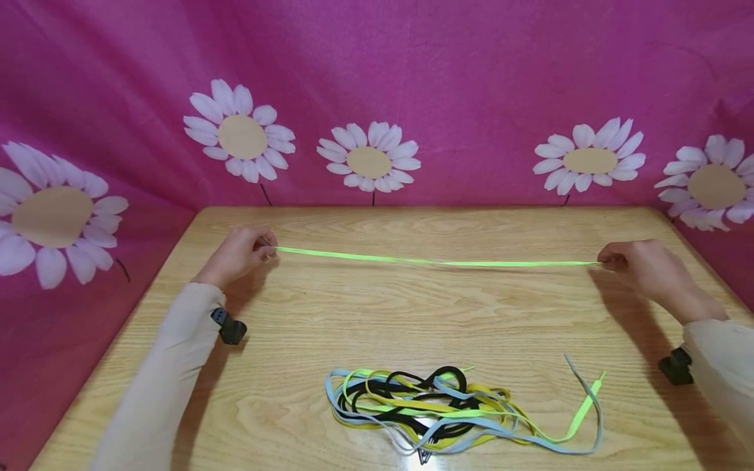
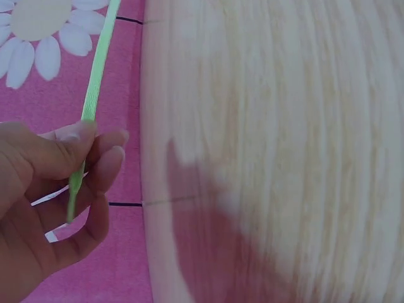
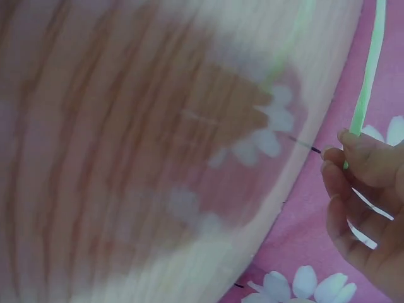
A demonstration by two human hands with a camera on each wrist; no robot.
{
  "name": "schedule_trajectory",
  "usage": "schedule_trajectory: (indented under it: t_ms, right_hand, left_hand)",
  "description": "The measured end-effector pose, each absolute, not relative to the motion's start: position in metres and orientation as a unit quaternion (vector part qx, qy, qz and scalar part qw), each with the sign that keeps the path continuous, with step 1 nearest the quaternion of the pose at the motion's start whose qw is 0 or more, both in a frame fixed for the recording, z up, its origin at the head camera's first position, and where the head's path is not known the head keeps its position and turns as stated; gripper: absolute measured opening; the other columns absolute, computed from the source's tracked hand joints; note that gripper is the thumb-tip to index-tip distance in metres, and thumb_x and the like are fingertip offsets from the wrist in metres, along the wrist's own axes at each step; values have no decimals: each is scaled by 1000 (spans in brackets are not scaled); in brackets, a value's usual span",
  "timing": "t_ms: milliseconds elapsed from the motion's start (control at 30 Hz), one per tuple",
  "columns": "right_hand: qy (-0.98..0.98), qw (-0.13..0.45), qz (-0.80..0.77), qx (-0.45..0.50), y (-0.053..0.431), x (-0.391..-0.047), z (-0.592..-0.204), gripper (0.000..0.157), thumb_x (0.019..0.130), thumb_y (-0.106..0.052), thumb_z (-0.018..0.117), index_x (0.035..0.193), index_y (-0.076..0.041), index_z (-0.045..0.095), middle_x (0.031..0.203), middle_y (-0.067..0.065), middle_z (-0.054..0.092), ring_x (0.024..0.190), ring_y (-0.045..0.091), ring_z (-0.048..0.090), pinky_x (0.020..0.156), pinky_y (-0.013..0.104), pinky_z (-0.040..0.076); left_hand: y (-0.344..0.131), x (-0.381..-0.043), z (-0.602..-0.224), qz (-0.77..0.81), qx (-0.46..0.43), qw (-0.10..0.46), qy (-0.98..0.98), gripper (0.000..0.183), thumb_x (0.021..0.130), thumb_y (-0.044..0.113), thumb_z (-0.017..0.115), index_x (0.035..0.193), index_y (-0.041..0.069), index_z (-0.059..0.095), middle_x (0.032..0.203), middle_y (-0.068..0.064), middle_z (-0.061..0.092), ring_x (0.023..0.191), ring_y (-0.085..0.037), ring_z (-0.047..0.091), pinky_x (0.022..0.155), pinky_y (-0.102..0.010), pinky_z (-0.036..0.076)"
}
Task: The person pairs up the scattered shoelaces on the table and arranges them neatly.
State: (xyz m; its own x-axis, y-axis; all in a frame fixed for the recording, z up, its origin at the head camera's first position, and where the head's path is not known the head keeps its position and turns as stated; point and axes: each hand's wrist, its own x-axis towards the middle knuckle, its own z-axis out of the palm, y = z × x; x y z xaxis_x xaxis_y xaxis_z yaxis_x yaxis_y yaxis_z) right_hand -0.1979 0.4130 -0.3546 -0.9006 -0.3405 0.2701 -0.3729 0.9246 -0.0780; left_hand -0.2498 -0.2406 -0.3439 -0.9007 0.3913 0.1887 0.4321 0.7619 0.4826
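Note:
A neon green shoelace (image 1: 365, 258) stretches nearly straight across the far half of the table, with a slight sag. My left hand (image 1: 243, 254) pinches one end between thumb and fingers; in the left wrist view a short tip of the shoelace (image 2: 76, 183) pokes out below the thumb. The other end is pinched by my right hand (image 1: 645, 271), and in the right wrist view the shoelace (image 3: 369, 76) runs up from the thumb and forefinger. Both hands are raised over the wood, casting shadows on it.
A tangled heap of shoelaces (image 1: 424, 409), black, yellow, grey-blue and neon green, lies near the front of the wooden table (image 1: 283, 366). Small dark metal pieces (image 1: 425, 453) show at its lower edge. A pink cloth (image 1: 471, 78) with daisies hangs behind and at the sides.

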Motion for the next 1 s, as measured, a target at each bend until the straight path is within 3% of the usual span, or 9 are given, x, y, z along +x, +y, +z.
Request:
schedule_trajectory:
  t_ms: [200, 633, 1000]
  right_hand:
    - [-984, 83, 74, 140, 417, -202, -360, 9, 80, -3, 75, 88, -5, 71, 78, 12, 67, 71, 32, 61, 57, 51, 46]
    - [-987, 68, 74, 122, 413, -213, -363, 12, 79, 4, 68, 89, -2, 71, 85, 19, 68, 76, 35, 62, 61, 54, 47]
    - [-990, 63, 53, 117, 411, -221, -363, 14, 80, 4, 64, 88, -5, 71, 88, 21, 68, 77, 37, 61, 61, 55, 46]
  left_hand:
    - [-243, -250, -346, -236, -180, 48, -954, 4, 85, 0, 70, 81, 0, 68, 78, -10, 66, 75, -24, 58, 69, -38, 46]
    - [-240, -258, -355, -228, -169, 41, -958, 4, 82, -4, 71, 84, -4, 69, 83, -15, 68, 76, -25, 59, 69, -38, 47]
    - [-239, -262, -360, -196, -136, 51, -970, 4, 82, -5, 69, 85, -3, 69, 85, -16, 68, 84, -32, 62, 77, -46, 49]
